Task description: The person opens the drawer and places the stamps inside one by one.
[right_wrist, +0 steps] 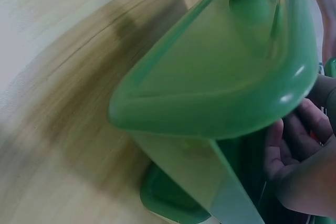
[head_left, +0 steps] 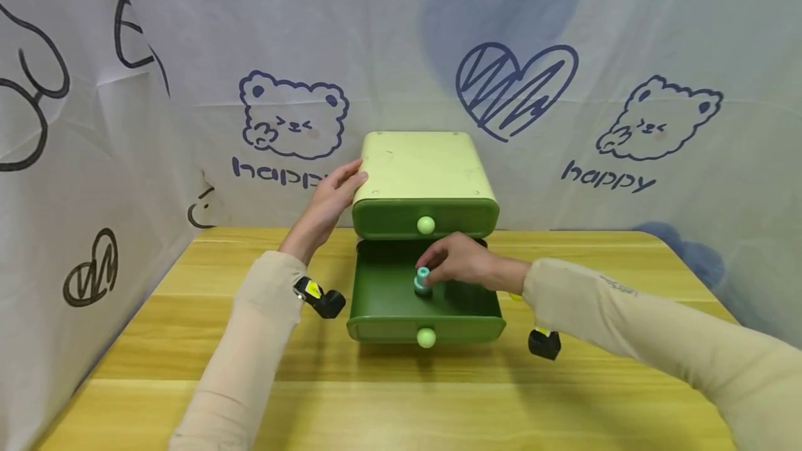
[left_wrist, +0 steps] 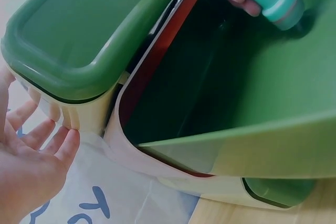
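A small desktop drawer cabinet has a pale yellow top [head_left: 426, 165] and green drawers. Its lower drawer [head_left: 388, 298] is pulled out; the upper drawer [head_left: 391, 219] is closed. Inside the lower drawer stands a small turquoise flashlight [head_left: 422, 280], its wider end down on the drawer floor. My right hand [head_left: 460, 259] reaches over from the right and pinches the flashlight near its top. In the left wrist view, fingertips meet the flashlight [left_wrist: 273, 1]. My left hand [head_left: 332, 197] rests with extended fingers against the cabinet's left side. The right wrist view hides the flashlight behind the drawer front [right_wrist: 210, 77].
The cabinet stands on a wooden table [head_left: 301, 395], near its back edge. Behind and to the left hangs a white cloth [head_left: 401, 54] printed with bears and hearts. Round light green knobs [head_left: 426, 337] stick out from the drawer fronts.
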A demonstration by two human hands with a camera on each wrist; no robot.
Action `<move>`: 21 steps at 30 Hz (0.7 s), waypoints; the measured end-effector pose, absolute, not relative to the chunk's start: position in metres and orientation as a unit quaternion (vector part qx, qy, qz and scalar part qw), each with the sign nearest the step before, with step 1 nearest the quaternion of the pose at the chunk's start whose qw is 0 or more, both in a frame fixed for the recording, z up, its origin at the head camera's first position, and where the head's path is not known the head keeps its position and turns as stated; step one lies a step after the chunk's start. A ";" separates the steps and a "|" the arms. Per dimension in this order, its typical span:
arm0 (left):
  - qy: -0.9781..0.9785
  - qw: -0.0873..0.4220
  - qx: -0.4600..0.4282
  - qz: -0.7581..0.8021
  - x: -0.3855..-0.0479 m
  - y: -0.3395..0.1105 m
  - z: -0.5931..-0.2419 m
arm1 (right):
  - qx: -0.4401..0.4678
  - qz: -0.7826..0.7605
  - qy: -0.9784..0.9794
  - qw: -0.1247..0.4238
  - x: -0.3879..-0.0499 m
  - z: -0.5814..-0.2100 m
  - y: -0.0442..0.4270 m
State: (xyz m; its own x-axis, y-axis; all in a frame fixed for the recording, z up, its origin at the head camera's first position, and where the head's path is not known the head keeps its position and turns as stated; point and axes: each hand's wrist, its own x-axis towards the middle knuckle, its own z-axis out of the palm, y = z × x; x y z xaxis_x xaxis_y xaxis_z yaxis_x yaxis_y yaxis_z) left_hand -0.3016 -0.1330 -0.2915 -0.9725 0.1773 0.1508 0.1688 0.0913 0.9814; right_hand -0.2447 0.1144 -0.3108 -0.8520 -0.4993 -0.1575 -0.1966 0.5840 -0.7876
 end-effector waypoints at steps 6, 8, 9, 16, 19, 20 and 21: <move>0.737 0.001 0.116 0.666 -0.301 -0.133 -0.292 | -0.205 -0.416 0.865 0.193 -0.246 -0.313 0.109; 0.736 0.001 0.116 0.667 -0.300 -0.133 -0.292 | -0.207 -0.417 0.864 0.193 -0.246 -0.314 0.107; 0.736 0.001 0.116 0.667 -0.300 -0.133 -0.292 | -0.207 -0.417 0.863 0.193 -0.246 -0.315 0.107; 0.735 -0.001 0.119 0.667 -0.301 -0.133 -0.293 | -0.208 -0.421 0.862 0.189 -0.248 -0.318 0.105; 0.734 0.001 0.119 0.668 -0.302 -0.133 -0.293 | -0.210 -0.419 0.865 0.180 -0.247 -0.317 0.106; 0.734 0.001 0.119 0.669 -0.302 -0.133 -0.293 | -0.212 -0.417 0.866 0.174 -0.247 -0.317 0.106; 0.734 0.001 0.119 0.668 -0.302 -0.133 -0.293 | -0.213 -0.416 0.868 0.169 -0.246 -0.316 0.107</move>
State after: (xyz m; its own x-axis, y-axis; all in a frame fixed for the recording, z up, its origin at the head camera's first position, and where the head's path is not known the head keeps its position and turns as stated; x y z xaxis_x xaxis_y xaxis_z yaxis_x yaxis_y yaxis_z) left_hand -0.3019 -0.1334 -0.2927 -0.9717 0.1765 0.1571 0.1730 0.0786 0.9818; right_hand -0.2465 0.1070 -0.3159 -0.8527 -0.5094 -0.1156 -0.2290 0.5636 -0.7936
